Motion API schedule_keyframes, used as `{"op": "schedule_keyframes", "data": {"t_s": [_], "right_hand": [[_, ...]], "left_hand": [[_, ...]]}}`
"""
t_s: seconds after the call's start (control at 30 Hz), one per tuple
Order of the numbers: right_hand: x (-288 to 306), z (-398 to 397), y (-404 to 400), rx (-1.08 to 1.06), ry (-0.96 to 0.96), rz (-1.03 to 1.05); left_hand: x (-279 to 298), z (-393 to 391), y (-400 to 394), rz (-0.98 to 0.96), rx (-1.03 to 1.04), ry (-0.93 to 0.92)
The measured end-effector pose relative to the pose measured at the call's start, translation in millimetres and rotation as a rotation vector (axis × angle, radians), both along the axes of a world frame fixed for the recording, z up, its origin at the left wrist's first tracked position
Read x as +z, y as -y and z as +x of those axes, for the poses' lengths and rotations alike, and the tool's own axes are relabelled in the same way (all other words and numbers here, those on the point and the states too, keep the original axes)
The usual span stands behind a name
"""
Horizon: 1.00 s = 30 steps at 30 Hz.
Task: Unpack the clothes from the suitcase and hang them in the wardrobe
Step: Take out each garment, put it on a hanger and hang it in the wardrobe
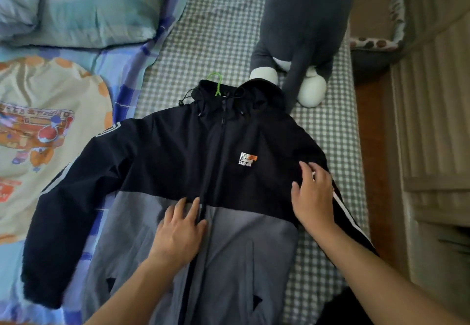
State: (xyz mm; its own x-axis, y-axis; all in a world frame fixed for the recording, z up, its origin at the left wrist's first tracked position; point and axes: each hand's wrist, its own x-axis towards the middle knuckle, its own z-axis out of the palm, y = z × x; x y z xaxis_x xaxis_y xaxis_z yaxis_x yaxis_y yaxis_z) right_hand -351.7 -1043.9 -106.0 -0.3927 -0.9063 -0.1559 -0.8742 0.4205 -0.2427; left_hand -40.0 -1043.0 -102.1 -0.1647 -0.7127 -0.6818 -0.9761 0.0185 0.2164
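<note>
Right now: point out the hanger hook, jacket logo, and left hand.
hanger hook [216,83], head view, on the green shank
jacket logo [248,159], head view, on the chest print
left hand [179,230], head view, on its back

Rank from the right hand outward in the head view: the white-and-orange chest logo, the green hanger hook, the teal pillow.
1. White-and-orange chest logo, just up-left of the right hand.
2. Green hanger hook, at the collar.
3. Teal pillow, far top left.

Both forearms reach in from the bottom edge, bare, palms down. Left hand [178,228] flat on the jacket [162,152] just left of its zipper, fingers straight and spread. Right hand [312,195] flat on the jacket's right chest, fingers relaxed.
</note>
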Motion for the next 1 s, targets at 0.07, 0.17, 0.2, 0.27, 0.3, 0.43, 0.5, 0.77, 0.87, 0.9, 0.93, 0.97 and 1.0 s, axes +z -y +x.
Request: {"op": "schedule_keyframes", "data": {"t_s": [0.07,0.17,0.2,0.27,0.3,0.43,0.5,0.77,0.87,0.9,0.93,0.97,1.0], "right_hand": [[9.8,-25.6,-70.9,-0.127,-0.062,0.163],[23.3,-48.6,-159.8,-0.239,-0.112,0.387],[27.8,-51.6,-181.0,-0.26,-0.112,0.442],[34.6,-51.6,-207.1,-0.28,-0.081,0.544],[37.6,-50.0,-212.4,-0.283,-0.072,0.579],[50.0,-32.1,-176.8,-0.227,-0.023,0.498],[57.2,-18.7,-131.7,-0.148,0.025,0.379],[67.5,51.7,63.4,0.193,0.205,0.257],[56.2,80.7,140.0,0.29,0.188,0.227],[51.6,89.7,168.4,0.321,0.171,0.201],[46.3,98.7,197.6,0.344,0.149,0.168],[39.2,106.8,226.6,0.356,0.126,0.138],[30.5,114.8,253.6,0.355,0.105,0.123]], "left_hand": [[4.1,15.7,-29.3,0.108,-0.049,0.068],[21.1,30.1,-59.8,0.221,-0.022,0.092],[24.7,34.9,-68.4,0.259,-0.008,0.098],[33.5,46.1,-80.3,0.337,0.02,0.1],[35.4,53.5,-85.4,0.348,0.003,0.09],[61.6,66.0,-75.0,0.281,-0.107,0.103],[74.6,63.3,-53.7,0.225,-0.099,0.115],[54.0,80.1,37.9,-0.056,-0.051,0.104],[36.4,95.1,62.1,-0.176,-0.125,0.156],[26.8,103.4,70.6,-0.229,-0.168,0.173],[15.1,112.8,79.8,-0.286,-0.209,0.183],[3.4,121.7,89.6,-0.319,-0.233,0.177],[-8.1,130.1,98.7,-0.336,-0.251,0.164]]}}
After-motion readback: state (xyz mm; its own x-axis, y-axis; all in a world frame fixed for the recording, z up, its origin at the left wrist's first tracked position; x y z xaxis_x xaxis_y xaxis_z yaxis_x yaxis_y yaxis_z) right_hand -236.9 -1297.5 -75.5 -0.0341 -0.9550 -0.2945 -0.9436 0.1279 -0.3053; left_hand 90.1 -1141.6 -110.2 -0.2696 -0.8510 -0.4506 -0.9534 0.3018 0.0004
